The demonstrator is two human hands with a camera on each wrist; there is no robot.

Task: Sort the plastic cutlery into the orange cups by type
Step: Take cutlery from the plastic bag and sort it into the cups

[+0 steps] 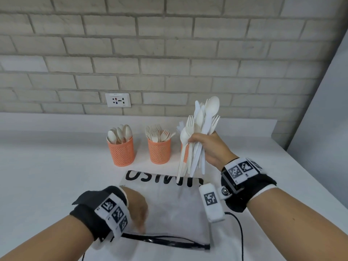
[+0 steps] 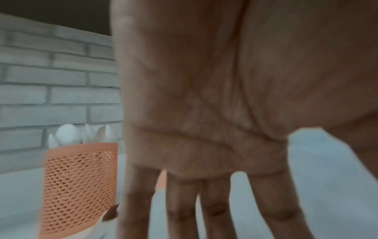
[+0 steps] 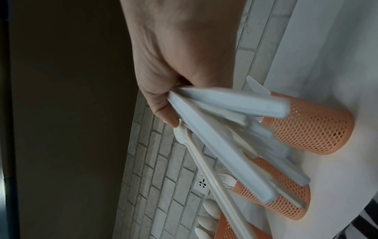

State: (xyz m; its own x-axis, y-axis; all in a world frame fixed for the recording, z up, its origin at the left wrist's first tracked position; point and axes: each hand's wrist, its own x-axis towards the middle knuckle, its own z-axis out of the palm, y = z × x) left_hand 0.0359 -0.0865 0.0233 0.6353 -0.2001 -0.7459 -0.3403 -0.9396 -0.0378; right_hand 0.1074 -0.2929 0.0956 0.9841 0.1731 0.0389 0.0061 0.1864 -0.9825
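The right hand (image 1: 209,147) holds a mixed bunch of white plastic cutlery (image 1: 199,132) above the counter (image 1: 56,176), fingers and thumb curled tight around the handles; spoon bowls, fork tines and knife blades fan upward, and the handle ends splay down toward a grey zip pouch (image 1: 169,208) lying flat near the counter's front edge. The bunch hangs in front of the right-hand orange mesh cup (image 3: 310,127), which it mostly hides in the head view. Along the back stand the spoon cup (image 1: 122,151) and, beside it with a gap between, the fork cup (image 1: 159,150), both already holding cutlery and set a little out from the brick wall (image 1: 169,53). The left hand (image 1: 136,210) is low over the pouch's left side, fingers (image 2: 214,207) straight and slightly apart, gripping nothing; whether it touches the pouch cannot be told. Bare counter stretches to the left of the cups and between the cups and the pouch.
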